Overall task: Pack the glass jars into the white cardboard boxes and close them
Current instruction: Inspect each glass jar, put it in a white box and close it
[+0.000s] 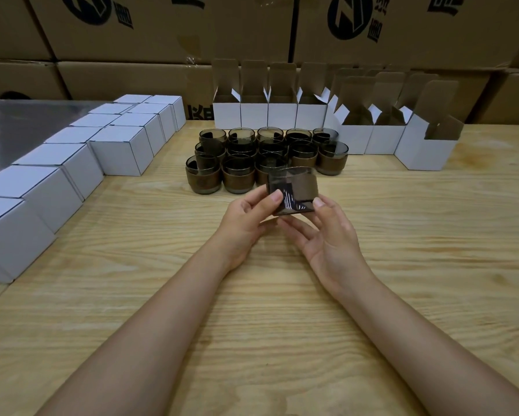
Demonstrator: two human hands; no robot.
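While both hands (285,223) hold one glass jar (292,192) mid-frame, it should go upright into an open box (426,151) at right.

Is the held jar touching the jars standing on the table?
Apart. The head view shows the held jar lifted in both hands, left hand and right hand, nearer the camera than the standing jars, overlapping them only in the image.

Two bare forearms enter from the lower edge of the frame, uncovered to the edge. The left hand (246,223) and right hand (327,235) wear no gloves, rings, watch or bracelet; fingernails are short and unpainted.
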